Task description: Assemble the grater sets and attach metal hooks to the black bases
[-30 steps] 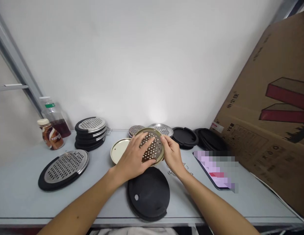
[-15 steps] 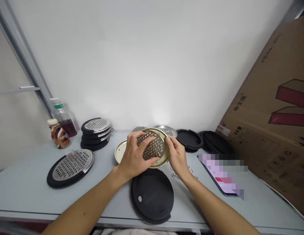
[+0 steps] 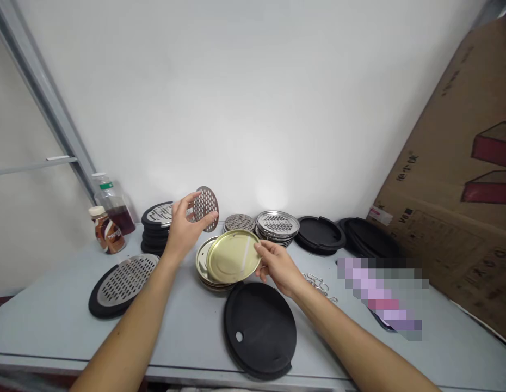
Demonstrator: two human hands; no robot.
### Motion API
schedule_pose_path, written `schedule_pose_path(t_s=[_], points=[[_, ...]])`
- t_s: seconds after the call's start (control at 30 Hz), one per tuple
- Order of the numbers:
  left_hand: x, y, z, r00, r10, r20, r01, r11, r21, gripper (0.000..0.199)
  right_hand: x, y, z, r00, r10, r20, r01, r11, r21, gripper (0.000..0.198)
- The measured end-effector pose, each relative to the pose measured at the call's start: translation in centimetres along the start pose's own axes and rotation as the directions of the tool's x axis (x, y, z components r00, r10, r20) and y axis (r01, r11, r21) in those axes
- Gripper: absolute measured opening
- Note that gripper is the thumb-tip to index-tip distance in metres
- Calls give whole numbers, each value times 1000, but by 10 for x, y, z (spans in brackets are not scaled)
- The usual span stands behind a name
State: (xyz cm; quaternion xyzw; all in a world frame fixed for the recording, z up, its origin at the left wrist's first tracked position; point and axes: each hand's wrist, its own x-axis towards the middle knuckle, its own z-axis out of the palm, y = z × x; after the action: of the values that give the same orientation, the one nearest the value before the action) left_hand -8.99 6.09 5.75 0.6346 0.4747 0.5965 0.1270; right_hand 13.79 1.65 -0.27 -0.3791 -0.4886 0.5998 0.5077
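My left hand (image 3: pixel 188 220) grips a round perforated metal plate (image 3: pixel 205 209) by its edges, held up on end above the table. In my right hand (image 3: pixel 275 264) is a shallow gold-coloured metal dish (image 3: pixel 234 256), pinched at its right rim and tilted. Beneath the dish, partly covered by it, stands a stack of similar metal dishes (image 3: pixel 202 261). A black round disc (image 3: pixel 259 329) with a small hole lies in front. Behind my hands are a pile of perforated plates (image 3: pixel 240 222) and a stack of silver-rimmed perforated discs (image 3: pixel 277 224).
Left are a black-rimmed perforated disc (image 3: pixel 126 280), a stack of the same (image 3: pixel 157 215), a brown bottle (image 3: pixel 106 231) and a jug (image 3: pixel 116 204). Right are black rings (image 3: pixel 320 234), small metal clips (image 3: pixel 318 284), a blurred phone-like item (image 3: pixel 377 294) and a carton (image 3: pixel 452 218).
The perforated plate has come out of the gold-coloured dish and moved left and up in my left hand. My right hand has brought the dish left and lower, over the stack.
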Motion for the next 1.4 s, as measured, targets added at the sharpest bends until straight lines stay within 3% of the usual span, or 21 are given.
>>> schedule_pose_path(t_s=[0.13, 0.27, 0.4, 0.5, 0.6, 0.77, 0.97, 1.07, 1.13, 1.27, 1.33, 1.4], points=[[26, -12, 26, 956, -124, 265, 1, 906, 423, 64, 3, 10, 8, 993, 14, 116, -5, 997, -80, 38], [51, -23, 73, 874, -240, 423, -33, 839, 544, 70, 3, 17, 1, 991, -90, 102, 119, 932, -341, 40], [64, -27, 109, 800, -354, 484, -51, 764, 643, 78, 1, 18, -5, 982, -163, 98, 189, 783, -592, 40], [64, -27, 125, 768, -394, 505, -77, 726, 683, 63, 1, 18, -5, 960, -261, 103, 246, 609, -754, 32], [61, -28, 134, 757, -399, 517, -99, 712, 695, 46, 4, 21, -2, 959, -256, 120, 249, 561, -790, 26], [56, -36, 135, 759, -364, 540, -124, 733, 669, 47, 9, 29, 1, 956, -294, 0, 211, 687, -695, 30], [47, -38, 125, 816, -243, 524, -141, 796, 589, 71, 7, 30, 2, 934, -350, 75, 277, 575, -769, 28], [42, -30, 103, 865, -123, 487, -176, 834, 523, 62, -4, 13, -3, 896, -439, 68, 327, 549, -769, 31], [40, -26, 69, 893, -40, 448, -205, 850, 485, 54, -18, -10, -5, 862, -501, 76, 386, 552, -739, 29], [32, -31, -37, 949, -12, 315, -157, 847, 508, 51, -60, -71, 7, 834, -508, 214, 511, 566, -647, 20], [19, -42, -95, 978, -125, 166, 3, 808, 590, 52, -83, -97, 23, 774, -520, 361, 623, 522, -583, 23], [-2, -57, -143, 974, -203, 97, 100, 778, 620, 53, -100, -111, 41, 722, -474, 503, 692, 487, -534, 24]])
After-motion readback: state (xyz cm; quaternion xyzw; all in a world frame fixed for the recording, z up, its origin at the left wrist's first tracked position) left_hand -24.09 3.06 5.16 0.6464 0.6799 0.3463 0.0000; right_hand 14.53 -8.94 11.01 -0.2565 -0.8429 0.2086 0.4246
